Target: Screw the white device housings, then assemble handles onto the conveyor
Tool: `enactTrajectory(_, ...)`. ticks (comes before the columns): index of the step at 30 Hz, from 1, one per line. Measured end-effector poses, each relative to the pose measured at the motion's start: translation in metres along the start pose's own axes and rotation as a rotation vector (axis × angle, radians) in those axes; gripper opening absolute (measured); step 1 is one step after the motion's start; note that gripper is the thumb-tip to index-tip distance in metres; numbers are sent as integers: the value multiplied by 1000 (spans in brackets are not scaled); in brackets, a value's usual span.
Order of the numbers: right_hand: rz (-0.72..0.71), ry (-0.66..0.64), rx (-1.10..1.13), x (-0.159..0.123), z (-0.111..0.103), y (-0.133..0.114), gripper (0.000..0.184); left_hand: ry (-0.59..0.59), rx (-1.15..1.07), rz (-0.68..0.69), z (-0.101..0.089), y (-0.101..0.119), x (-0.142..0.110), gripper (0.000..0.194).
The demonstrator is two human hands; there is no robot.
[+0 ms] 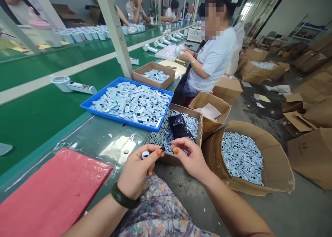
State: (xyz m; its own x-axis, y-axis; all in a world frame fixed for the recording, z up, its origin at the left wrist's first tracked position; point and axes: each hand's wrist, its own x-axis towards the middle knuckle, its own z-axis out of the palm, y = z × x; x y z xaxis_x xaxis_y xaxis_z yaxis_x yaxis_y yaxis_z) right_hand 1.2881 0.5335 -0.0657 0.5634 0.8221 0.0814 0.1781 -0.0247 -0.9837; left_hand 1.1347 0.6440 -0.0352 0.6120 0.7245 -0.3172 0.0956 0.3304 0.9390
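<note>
My left hand (pixel 140 166) is closed over the lap, holding a small white plastic piece (pixel 145 155) against the fingers. Between its thumb and forefinger is a tiny black part (pixel 162 149). Just to the right, my right hand (pixel 190 157) has its thumb and forefinger drawn together; whether they pinch something small cannot be made out. Behind both hands, a cardboard box (pixel 199 126) holds many pale pieces and a black bag (pixel 180 126) with small rings on it. A blue tray (pixel 119 118) heaped with pale blue-white plastic pieces stands on the bench to the left.
A red sheet (pixel 57 192) lies on the bench at left. White handled devices (pixel 77 86) rest on the green conveyor (pixel 33 116). A co-worker (pixel 211 60) sits ahead. A large carton (pixel 277 164) of pale pieces stands at right. A metal post (pixel 116 33) rises beyond the tray.
</note>
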Motion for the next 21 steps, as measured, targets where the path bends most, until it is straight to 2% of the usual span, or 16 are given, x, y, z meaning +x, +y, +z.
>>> enactTrajectory(3,-156,-58,11,-9,18,-25,10,-19,59,11,-3,8,-9,45)
enactTrajectory(7,-159,-81,-50,-7,26,-32,5,-23,144,55,-16,8,-20,38)
enactTrajectory(11,-152,-79,-3,-6,29,-32,6,-66,-47,18,-26,3,-35,46)
enactTrajectory(15,-208,-95,36,-10,33,-42,6,-143,-262,-106,-29,5,-52,51)
enactTrajectory(21,-306,-250,-91,-15,43,-62,9,-224,-322,-167,-33,9,-63,32)
